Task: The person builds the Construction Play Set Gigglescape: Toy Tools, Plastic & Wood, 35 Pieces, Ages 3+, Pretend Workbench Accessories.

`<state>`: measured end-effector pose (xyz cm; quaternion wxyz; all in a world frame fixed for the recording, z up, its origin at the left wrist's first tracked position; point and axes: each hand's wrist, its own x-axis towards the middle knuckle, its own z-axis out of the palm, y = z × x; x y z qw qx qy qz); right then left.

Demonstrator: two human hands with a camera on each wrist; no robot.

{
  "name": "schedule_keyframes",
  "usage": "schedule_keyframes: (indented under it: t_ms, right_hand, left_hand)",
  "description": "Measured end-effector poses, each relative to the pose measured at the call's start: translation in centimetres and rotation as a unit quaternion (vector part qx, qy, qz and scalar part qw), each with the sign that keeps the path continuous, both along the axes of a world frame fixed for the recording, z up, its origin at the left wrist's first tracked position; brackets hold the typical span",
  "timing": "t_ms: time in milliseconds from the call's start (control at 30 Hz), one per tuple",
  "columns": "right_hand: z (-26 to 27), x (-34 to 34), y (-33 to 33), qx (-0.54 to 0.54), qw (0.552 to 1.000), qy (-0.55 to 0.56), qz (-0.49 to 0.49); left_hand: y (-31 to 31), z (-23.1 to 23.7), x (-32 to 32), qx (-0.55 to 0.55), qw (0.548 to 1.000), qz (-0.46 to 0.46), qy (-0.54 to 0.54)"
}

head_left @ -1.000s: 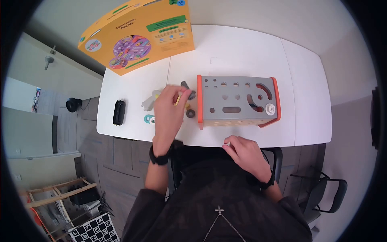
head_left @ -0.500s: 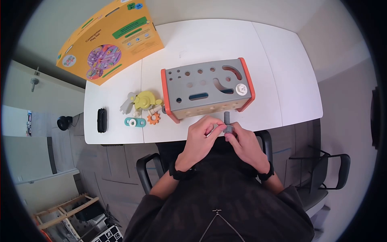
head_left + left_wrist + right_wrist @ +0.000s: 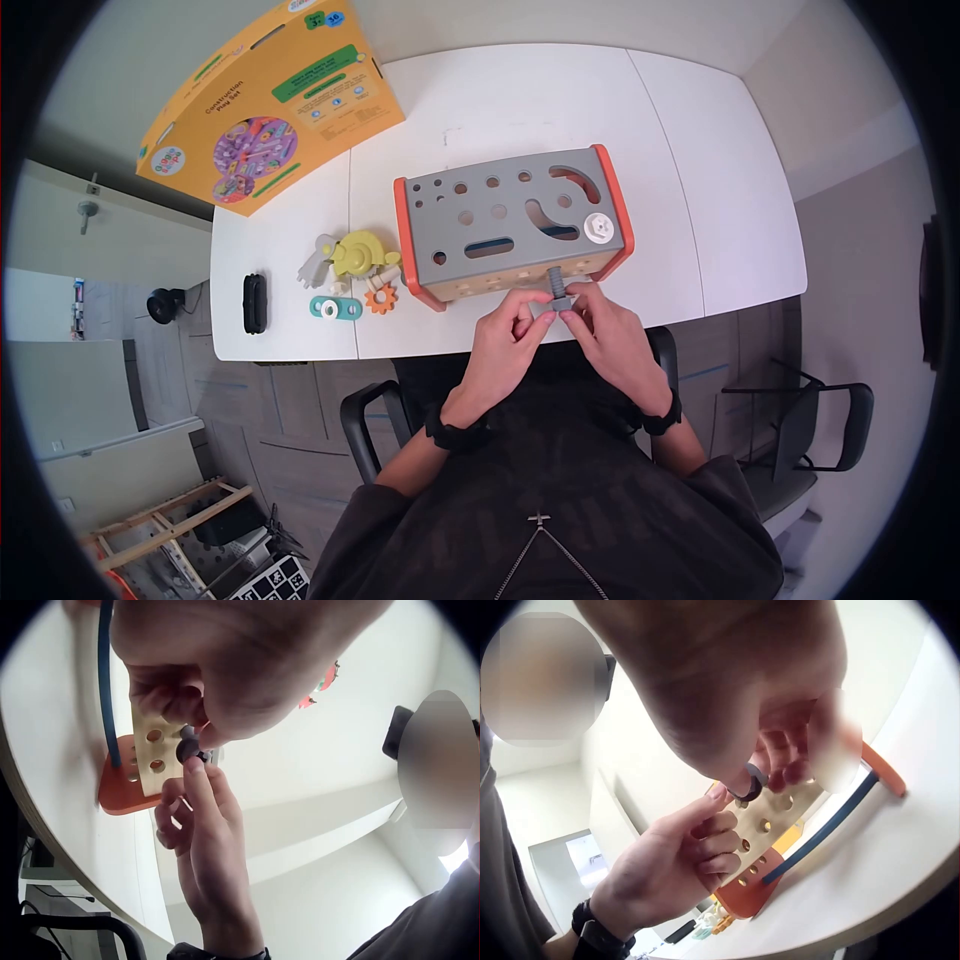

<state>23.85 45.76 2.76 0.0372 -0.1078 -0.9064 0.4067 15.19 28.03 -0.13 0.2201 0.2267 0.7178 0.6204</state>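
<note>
Close to the table's front edge, both hands pinch a grey toy bolt at its head end. Its threaded shaft points away from the body, towards the workbench toy. The left hand has its thumb and forefinger at the left side of the head, and the right hand grips from the right. In the left wrist view the dark round head shows between the fingertips. Just beyond stands the workbench toy, with a grey holed top, red ends and a pale holed front. A white bolt head sits at its right corner.
Left of the workbench toy lie a yellow-green toy piece, a grey toy piece, an orange gear and a teal strip. Further left is a black case. A yellow box stands at the back left.
The left hand has come from the loose pieces on the left to the right hand, and both now hold the bolt. Since half a second ago, the bolt has shifted slightly left and away.
</note>
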Motion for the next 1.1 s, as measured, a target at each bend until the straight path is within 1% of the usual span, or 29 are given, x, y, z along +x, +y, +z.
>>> schedule_keyframes:
  t_ms: [100,200,233,300,400,500,600,700,900,1000,1100]
  right_hand:
    - [-0.2,-0.3,0.0,0.110,0.988,0.105,-0.022]
    - [0.7,-1.0,0.0,0.147,0.976,0.156,-0.028]
    - [1.1,-1.1,0.1,0.146,0.980,0.130,-0.018]
    - [1.8,-1.2,0.5,0.144,0.986,0.078,0.004]
    - [2.3,-1.7,1.4,0.148,0.988,0.030,0.043]
    - [3.3,-2.3,2.1,0.164,0.984,0.012,0.064]
    - [3.4,-3.3,3.1,0.209,0.976,0.010,0.058]
    - [4.2,-4.2,3.4,0.227,0.971,0.011,0.075]
    - [5.9,-6.2,2.7,0.286,0.952,-0.023,0.103]
    - [5.7,-6.9,3.1,0.299,0.947,-0.022,0.117]
    - [5.3,-7.0,3.5,0.279,0.953,-0.030,0.115]
  left_hand:
    - [0.1,-0.1,-0.2,0.007,1.000,0.001,-0.004]
    - [0.0,0.0,-0.1,0.018,0.999,0.010,-0.038]
    - [-0.1,0.1,-0.1,0.022,0.998,0.015,-0.054]
    - [-0.5,-0.1,-0.3,0.019,0.999,0.016,-0.043]
    - [-1.1,-0.7,-0.3,0.008,0.999,0.016,-0.033]
    - [-1.7,-0.8,-0.2,-0.004,0.999,0.010,-0.035]
    - [-2.1,-0.9,0.0,-0.013,0.999,0.002,-0.038]
    - [-2.1,-0.9,0.1,-0.011,0.999,-0.010,-0.043]
    - [-2.1,-0.8,0.2,-0.031,0.996,-0.058,-0.056]
    - [-2.1,-0.8,0.1,-0.056,0.992,-0.089,-0.070]
    - [-2.1,-1.6,0.0,-0.065,0.990,-0.108,-0.071]
